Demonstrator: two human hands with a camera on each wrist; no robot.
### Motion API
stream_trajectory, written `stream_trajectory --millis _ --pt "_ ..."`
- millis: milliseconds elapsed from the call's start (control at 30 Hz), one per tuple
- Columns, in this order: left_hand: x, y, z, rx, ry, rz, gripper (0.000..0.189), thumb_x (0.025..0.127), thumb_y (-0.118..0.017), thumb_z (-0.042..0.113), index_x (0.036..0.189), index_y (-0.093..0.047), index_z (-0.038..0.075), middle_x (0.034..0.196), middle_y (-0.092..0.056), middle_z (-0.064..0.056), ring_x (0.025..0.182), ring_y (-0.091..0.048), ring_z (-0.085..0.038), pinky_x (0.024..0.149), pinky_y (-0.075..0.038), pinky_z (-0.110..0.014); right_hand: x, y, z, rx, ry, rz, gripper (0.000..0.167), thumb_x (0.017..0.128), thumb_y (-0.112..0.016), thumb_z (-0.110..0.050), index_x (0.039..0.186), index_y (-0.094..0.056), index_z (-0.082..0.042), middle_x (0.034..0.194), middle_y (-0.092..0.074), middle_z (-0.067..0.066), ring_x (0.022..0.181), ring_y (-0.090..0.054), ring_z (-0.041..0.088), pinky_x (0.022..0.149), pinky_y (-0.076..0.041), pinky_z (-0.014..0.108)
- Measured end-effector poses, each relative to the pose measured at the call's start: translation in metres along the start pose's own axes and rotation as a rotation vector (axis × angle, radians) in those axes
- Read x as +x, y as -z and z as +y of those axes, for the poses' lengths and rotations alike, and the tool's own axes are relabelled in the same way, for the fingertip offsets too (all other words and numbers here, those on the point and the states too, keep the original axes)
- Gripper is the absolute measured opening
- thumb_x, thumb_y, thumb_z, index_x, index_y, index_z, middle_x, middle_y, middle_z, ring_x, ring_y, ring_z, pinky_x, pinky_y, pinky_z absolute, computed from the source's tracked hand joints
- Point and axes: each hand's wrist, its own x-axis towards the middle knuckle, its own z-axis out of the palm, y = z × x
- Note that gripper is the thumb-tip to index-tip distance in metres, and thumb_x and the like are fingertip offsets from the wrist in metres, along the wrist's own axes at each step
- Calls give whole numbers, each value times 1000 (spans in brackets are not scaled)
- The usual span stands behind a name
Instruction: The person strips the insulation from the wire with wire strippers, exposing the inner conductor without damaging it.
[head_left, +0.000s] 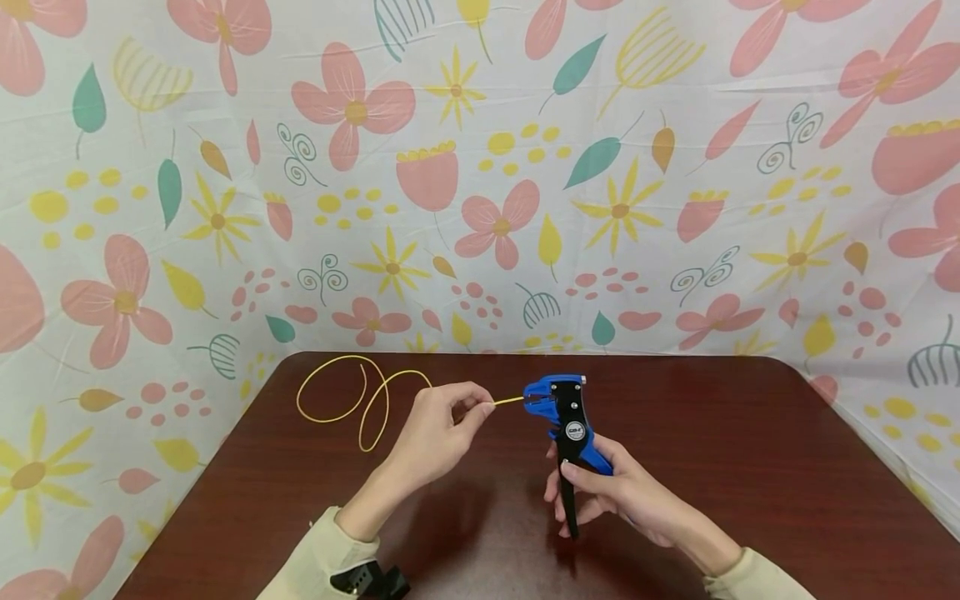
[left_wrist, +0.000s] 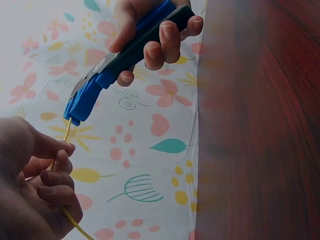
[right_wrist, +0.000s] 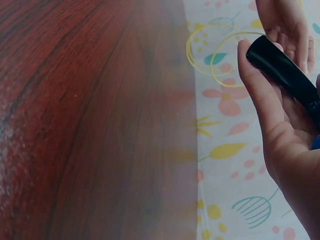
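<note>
My left hand [head_left: 437, 429] pinches a thin yellow wire [head_left: 510, 401] between thumb and forefinger, close to its end. That end reaches the blue jaws of a wire stripper [head_left: 572, 417], which has a black body and blue-and-black handles. My right hand [head_left: 626, 492] grips the stripper by its handles and holds it upright above the table. In the left wrist view the wire [left_wrist: 68, 129] meets the tip of the blue jaws, and its other part trails below the left hand [left_wrist: 37, 185]. The right wrist view shows the black handle [right_wrist: 282, 67] in the fingers; the stripper's head is out of frame there.
The rest of the wire makes loose loops [head_left: 300, 396] to the left of the left hand, over the far left of the dark brown table [head_left: 712, 433]. Behind the table hangs a white cloth [head_left: 495, 167] with a flower print. A dark device [head_left: 367, 579] sits at the left cuff.
</note>
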Motion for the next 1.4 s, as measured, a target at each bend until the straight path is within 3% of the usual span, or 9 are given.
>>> stream_trajectory --millis 500,1133,1400 --pt "-1 -1 0 -9 -11 -8 9 100 -74 10 96 -78 16 78 -66 14 54 -49 -7 51 -45 -27 1 -2 -2 19 -18 -3 28 114 -41 -7 141 -45 2 104 -65 19 89 -72 29 81 -59 67" --pt "-1 -1 2 11 -63 -20 6 99 -76 10 96 -80 14 82 -68 12 64 -53 -7 58 -46 -27 2 -2 5 75 20 -68 34 115 -36 -4 146 -47 0 104 -68 19 86 -73 29 76 -64 53" --pt "-1 -2 5 10 -51 -27 6 98 -77 10 97 -80 14 84 -69 10 65 -54 -8 58 -47 -27 2 -3 7 65 55 -70 32 115 -34 -4 142 -45 9 102 -68 19 86 -73 29 76 -64 54"
